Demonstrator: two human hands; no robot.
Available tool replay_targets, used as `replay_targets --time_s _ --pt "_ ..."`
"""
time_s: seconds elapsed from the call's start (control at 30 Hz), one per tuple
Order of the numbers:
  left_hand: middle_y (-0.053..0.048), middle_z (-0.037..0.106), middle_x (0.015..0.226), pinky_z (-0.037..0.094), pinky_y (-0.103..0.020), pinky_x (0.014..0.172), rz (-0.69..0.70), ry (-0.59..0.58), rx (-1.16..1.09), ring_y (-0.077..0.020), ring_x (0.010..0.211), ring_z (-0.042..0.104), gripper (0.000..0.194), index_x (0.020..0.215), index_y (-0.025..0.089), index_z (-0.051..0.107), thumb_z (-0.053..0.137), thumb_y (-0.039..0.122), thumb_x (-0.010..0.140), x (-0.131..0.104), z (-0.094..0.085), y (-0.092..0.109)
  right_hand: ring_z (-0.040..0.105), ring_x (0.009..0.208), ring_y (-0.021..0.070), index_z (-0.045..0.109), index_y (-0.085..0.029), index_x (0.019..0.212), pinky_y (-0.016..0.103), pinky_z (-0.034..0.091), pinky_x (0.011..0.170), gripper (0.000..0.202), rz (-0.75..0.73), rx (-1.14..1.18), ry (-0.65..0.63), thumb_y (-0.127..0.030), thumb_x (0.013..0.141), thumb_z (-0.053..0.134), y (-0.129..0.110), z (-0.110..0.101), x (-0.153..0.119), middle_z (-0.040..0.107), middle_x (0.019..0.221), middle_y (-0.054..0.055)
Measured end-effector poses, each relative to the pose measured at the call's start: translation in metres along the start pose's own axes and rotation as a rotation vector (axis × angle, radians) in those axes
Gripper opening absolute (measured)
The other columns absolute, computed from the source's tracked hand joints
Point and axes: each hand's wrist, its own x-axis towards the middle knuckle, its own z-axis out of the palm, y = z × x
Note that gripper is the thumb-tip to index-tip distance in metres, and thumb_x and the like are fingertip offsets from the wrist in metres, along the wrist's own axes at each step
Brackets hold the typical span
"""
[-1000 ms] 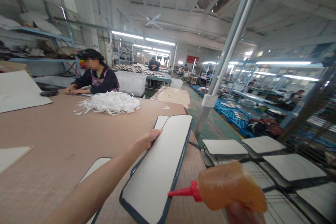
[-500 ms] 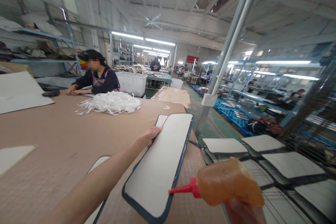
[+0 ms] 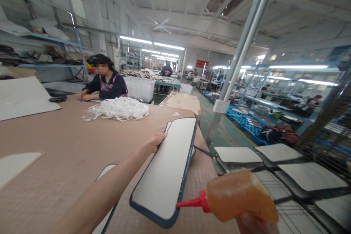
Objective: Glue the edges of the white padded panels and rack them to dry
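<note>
My left hand [image 3: 158,142] grips the left edge of a long white panel [image 3: 164,175] with rounded corners and a dark border, tilted above the table. Another panel shows partly behind it. My right hand [image 3: 249,223], mostly hidden at the bottom edge, is closed round a squeeze bottle [image 3: 238,195] of amber liquid, probably glue. The bottle lies sideways, its red nozzle [image 3: 189,203] pointing left with the tip at the panel's lower right edge. Glossy marks run along that right border. Beneath my left forearm a similar panel [image 3: 105,172] lies on the table.
The brown-covered table [image 3: 68,146] holds a heap of white strips [image 3: 120,109] and white sheets at the left. A co-worker [image 3: 106,80] sits at its far side. Several bordered panels [image 3: 238,154] lie on a rack at the right, near a metal post [image 3: 233,69].
The nozzle stays at the panel's lower right edge while the panel tilts slightly, showing more of the panel behind it at the right. The view has shifted a little. Both hands keep their hold.
</note>
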Motion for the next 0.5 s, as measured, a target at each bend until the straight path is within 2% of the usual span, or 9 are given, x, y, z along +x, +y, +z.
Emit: replay_targets --time_s 0.17,0.33,0.5 --pt "-0.001 0.068 0.055 0.052 -0.027 0.053 -0.003 0.012 -0.026 -0.0162 0.049 0.061 0.017 0.075 0.017 0.062 0.064 0.033 0.079 -0.001 -0.005 0.001 0.067 0.083 0.0273 0.053 -0.03 0.125 0.037 0.055 0.072 0.081 -0.002 0.028 -0.035 -0.033 0.051 0.086 0.002 0.0 -0.001 0.07 0.098 0.004" --pt "0.0 0.067 0.053 0.051 -0.026 0.049 -0.009 0.047 -0.058 -0.0154 0.045 0.059 0.02 0.076 0.017 0.063 0.064 0.036 0.079 -0.001 -0.013 0.001 0.068 0.08 0.0289 0.055 -0.028 0.123 0.038 0.056 0.067 0.078 -0.02 0.014 0.014 -0.028 0.052 0.086 0.003 0.003 -0.002 0.07 0.098 0.006" --pt "0.0 0.069 0.06 0.052 -0.027 0.052 0.014 0.041 -0.106 -0.0144 0.047 0.06 0.021 0.082 0.016 0.064 0.064 0.037 0.079 0.008 -0.022 -0.003 0.068 0.086 0.0316 0.057 -0.029 0.121 0.043 0.056 0.073 0.073 -0.048 -0.001 0.019 -0.03 0.053 0.085 0.005 0.003 -0.003 0.07 0.101 0.007"
